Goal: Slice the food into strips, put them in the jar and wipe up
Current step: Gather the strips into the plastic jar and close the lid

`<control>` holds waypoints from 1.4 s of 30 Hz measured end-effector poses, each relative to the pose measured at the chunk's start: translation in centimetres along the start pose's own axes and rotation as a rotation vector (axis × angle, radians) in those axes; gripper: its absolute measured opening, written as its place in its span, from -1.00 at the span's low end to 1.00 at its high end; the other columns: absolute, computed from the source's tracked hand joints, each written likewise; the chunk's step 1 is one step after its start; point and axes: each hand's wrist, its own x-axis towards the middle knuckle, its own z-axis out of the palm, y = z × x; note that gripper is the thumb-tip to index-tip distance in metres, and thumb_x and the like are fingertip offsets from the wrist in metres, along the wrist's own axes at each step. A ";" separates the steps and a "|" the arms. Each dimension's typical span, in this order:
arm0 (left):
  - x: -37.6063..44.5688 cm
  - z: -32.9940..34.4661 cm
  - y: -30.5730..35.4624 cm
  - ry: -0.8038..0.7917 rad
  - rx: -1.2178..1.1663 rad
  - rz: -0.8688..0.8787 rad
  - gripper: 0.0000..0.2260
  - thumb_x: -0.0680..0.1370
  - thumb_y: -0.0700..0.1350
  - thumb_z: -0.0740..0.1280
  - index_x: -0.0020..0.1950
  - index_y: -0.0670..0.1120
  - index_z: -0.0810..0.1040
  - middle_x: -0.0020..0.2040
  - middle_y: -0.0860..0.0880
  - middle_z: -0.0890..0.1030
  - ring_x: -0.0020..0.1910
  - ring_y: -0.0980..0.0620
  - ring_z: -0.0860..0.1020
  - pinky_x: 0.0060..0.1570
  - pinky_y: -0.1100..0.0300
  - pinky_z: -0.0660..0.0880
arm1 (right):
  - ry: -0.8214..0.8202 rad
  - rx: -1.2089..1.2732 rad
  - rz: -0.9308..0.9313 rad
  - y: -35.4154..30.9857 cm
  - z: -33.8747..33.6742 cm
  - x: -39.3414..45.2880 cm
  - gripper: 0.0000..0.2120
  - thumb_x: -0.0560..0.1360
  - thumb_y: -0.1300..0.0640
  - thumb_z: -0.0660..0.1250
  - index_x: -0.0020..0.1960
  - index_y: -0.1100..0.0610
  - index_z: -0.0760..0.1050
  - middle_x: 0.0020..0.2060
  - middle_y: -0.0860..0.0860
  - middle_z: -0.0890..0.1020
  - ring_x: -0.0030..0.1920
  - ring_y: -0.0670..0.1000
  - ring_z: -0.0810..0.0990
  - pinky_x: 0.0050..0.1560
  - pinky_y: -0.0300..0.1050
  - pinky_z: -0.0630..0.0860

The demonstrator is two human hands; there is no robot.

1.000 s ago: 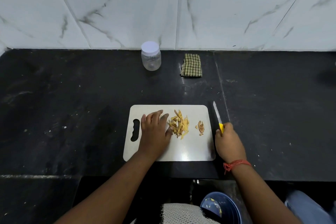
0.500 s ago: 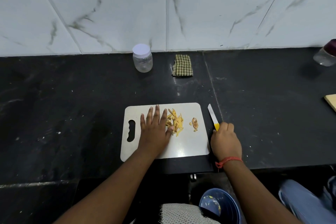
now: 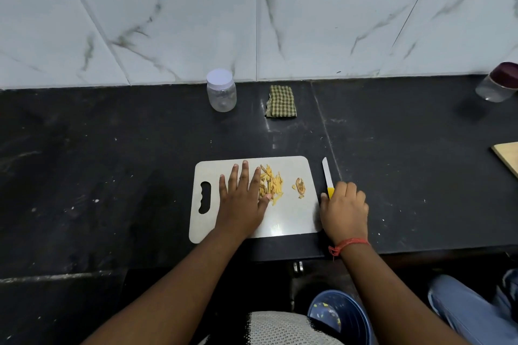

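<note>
Left hand fingers have spread flat beside the yellow strips on the white cutting board. Right hand curls around the yellow-handled knife. Clear lidded plastic jar holds nothing.

A home kitchen: black stone counter, marble-look wall tiles, cutting board

Head-worn view, downward over counter
</note>
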 end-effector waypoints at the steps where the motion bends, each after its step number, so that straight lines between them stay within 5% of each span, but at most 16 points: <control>1: 0.0 0.0 0.0 0.000 -0.003 -0.002 -0.32 0.57 0.28 -0.17 0.66 0.04 -0.08 0.66 -0.10 -0.15 0.63 -0.14 -0.17 0.54 -0.21 -0.22 | 0.024 0.014 -0.034 -0.4 -0.2 0.0 -0.70 0.49 -0.02 0.34 0.06 0.17 0.43 -0.03 0.11 0.50 -0.03 0.17 0.47 -0.10 0.11 0.50; 7: 0.2 -0.2 -0.4 0.028 -0.014 -0.021 -0.26 0.51 0.30 -0.30 0.66 0.04 -0.08 0.66 -0.09 -0.16 0.62 -0.12 -0.19 0.54 -0.20 -0.24 | -0.051 0.092 -0.269 -3.7 0.0 0.9 -0.41 0.59 -0.22 0.04 0.49 0.10 0.21 0.47 0.07 0.29 0.47 0.14 0.23 0.39 0.19 0.30; 13: 1.1 -0.7 -2.2 0.059 0.028 -0.084 -0.27 0.53 0.31 -0.30 0.66 0.03 -0.12 0.65 -0.12 -0.15 0.62 -0.16 -0.18 0.54 -0.21 -0.22 | -0.178 0.051 -0.417 -6.2 0.3 3.2 -0.26 0.54 -0.34 -0.27 0.59 0.05 -0.07 0.59 0.04 -0.05 0.57 0.15 -0.10 0.50 0.25 0.08; 21: 3.6 -1.9 -5.4 0.114 0.080 -0.219 -0.40 0.67 0.25 -0.14 0.65 0.02 -0.14 0.65 -0.14 -0.15 0.62 -0.18 -0.19 0.55 -0.23 -0.17 | -0.244 0.059 -0.526 -10.3 0.8 7.8 -0.29 0.56 -0.34 -0.19 0.59 0.01 -0.17 0.58 0.00 -0.17 0.57 0.10 -0.23 0.52 0.25 -0.05; 42: 21.3 -5.9 -14.9 0.123 -0.173 -0.249 -0.20 0.62 0.30 0.10 0.64 -0.08 -0.20 0.65 -0.14 -0.19 0.61 -0.13 -0.25 0.56 -0.21 -0.19 | -0.170 0.179 -0.529 -30.1 0.6 26.9 -0.30 0.59 -0.30 -0.01 0.59 0.02 -0.09 0.59 0.02 -0.08 0.57 0.15 -0.10 0.49 0.32 0.01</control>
